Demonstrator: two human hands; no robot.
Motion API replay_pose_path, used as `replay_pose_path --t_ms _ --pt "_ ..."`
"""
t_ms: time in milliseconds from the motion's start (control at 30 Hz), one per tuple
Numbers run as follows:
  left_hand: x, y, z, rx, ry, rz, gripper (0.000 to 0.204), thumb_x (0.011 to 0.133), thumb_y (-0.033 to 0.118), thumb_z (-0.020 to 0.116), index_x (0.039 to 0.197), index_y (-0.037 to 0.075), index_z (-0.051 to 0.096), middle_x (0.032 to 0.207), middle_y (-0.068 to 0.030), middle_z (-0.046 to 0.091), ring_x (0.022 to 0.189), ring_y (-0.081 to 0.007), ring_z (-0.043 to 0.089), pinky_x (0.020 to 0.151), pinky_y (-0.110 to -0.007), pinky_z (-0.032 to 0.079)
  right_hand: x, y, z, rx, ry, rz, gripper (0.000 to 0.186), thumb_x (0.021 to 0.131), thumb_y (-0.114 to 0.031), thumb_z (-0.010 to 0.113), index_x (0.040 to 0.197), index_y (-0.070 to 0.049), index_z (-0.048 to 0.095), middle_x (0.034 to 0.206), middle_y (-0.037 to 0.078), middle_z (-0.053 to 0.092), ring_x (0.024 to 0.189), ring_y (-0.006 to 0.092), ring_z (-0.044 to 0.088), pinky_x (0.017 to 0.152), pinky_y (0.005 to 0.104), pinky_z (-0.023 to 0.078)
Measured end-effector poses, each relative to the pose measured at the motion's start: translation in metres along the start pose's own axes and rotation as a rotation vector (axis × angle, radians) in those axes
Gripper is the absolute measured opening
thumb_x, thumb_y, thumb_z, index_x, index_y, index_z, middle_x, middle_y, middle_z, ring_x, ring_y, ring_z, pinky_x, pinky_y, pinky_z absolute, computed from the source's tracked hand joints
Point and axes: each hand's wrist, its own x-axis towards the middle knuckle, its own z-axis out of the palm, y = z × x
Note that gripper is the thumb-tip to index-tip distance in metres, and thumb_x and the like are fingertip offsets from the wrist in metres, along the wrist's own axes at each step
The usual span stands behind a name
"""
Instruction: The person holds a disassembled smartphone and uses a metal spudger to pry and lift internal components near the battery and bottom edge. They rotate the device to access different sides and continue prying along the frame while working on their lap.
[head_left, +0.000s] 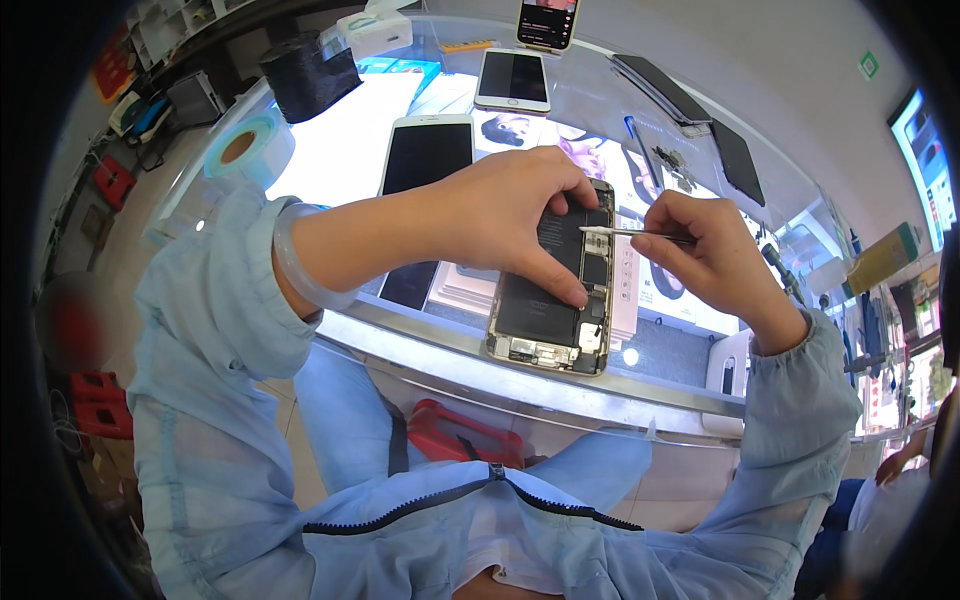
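Observation:
An opened smartphone (540,318), its black battery and circuit board bare, lies on the glass counter in front of me. My left hand (520,215) arches over it, thumb and fingertips pressing on it and holding it in place. From the right, my right hand (695,235) pinches a slim metal pry tool (625,231). The tool's pale tip touches the phone's inside near the board's upper part, between my left thumb and fingers. My left palm and wrist cover part of a white-framed phone (428,155) lying beside it.
Farther back lie another white phone (513,82) and dark phone panels (738,162). Small loose parts (678,165) and a blue pen (640,150) rest at right. A tape roll (245,150) and a black box (308,78) stand left. A lit phone (548,22) stands at the back.

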Motion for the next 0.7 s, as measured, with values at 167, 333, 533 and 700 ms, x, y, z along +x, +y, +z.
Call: replay_pose_path --t_ms 167,333,533,700 --pt "0.002 0.000 0.002 0.027 -0.033 0.002 0.067 0.056 0.034 0.085 0.105 0.000 0.055 0.098 -0.0098 0.052 0.090 -0.0201 0.051 0.077 -0.030 0.045 -0.002 0.005 -0.001 0.169 0.158 0.005 0.028 0.084 -0.022 0.067 0.071 0.001 0.059 0.053 -0.001 0.048 0.048 0.0039 0.037 0.044 0.0220 0.026" --pt "0.002 0.001 0.004 0.036 -0.031 0.004 0.067 0.056 0.034 0.085 0.105 0.000 0.055 0.098 -0.0108 0.052 0.090 -0.0210 0.052 0.078 -0.031 0.045 -0.007 0.000 -0.008 0.274 0.235 -0.086 0.028 0.086 -0.021 0.066 0.070 0.001 0.058 0.055 -0.002 0.048 0.049 0.0025 0.037 0.044 0.0210 0.025" --pt "0.001 0.001 0.002 0.035 -0.028 0.018 0.067 0.057 0.035 0.084 0.106 0.000 0.054 0.098 -0.0107 0.052 0.089 -0.0207 0.052 0.077 -0.030 0.046 -0.011 -0.006 -0.019 0.427 0.356 -0.248 0.024 0.086 -0.021 0.064 0.075 0.000 0.060 0.059 -0.002 0.050 0.051 0.0025 0.036 0.045 0.0202 0.023" --pt "0.003 -0.003 0.001 0.032 -0.057 0.015 0.082 0.054 0.053 0.082 0.107 -0.004 0.056 0.104 -0.0171 0.053 0.096 -0.0267 0.056 0.081 -0.033 0.047 -0.017 -0.009 -0.038 0.363 0.383 -0.375 0.027 0.094 -0.025 0.051 0.081 -0.002 0.057 0.068 0.001 0.047 0.052 0.0041 0.035 0.046 0.0204 0.024"
